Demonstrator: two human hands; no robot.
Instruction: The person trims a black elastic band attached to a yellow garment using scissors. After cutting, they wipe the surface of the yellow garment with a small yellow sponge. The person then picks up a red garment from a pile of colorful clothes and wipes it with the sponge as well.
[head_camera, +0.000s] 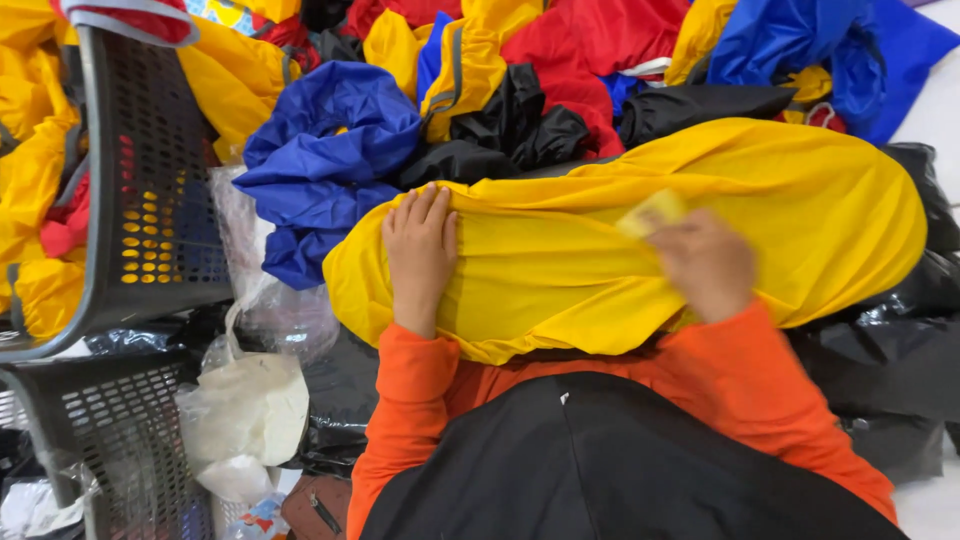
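A long yellow fabric bundle (780, 210) lies across my lap, stretched from left to right. My left hand (420, 250) rests flat on its left end with fingers together, pressing the cloth. My right hand (705, 262), blurred by motion, is on the middle of the bundle and pinches a small pale yellow piece (652, 213) against the fabric. Both arms wear orange sleeves over a black garment.
Behind the bundle is a heap of blue (325, 160), red (590, 40), black (515, 125) and yellow fabric. A dark plastic basket (150, 150) holding yellow cloth stands at left, another basket (110, 430) below it, with clear and white plastic bags (245, 410) beside. Black bags (890, 370) lie at right.
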